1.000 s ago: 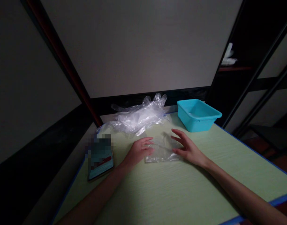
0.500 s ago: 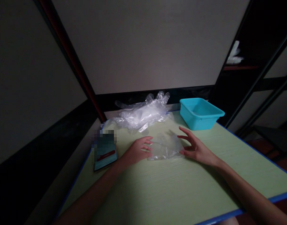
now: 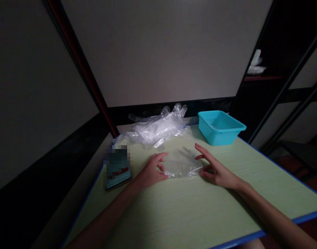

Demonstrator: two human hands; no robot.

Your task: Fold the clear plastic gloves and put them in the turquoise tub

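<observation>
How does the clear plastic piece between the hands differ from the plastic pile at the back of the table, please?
The plastic piece lies nearly flat, while the plastic pile is heaped and crumpled. The plastic piece lets the green tabletop show through; the plastic pile looks whiter in its middle. The plastic piece also covers less area than the plastic pile. Both are thin, shiny plastic.
</observation>
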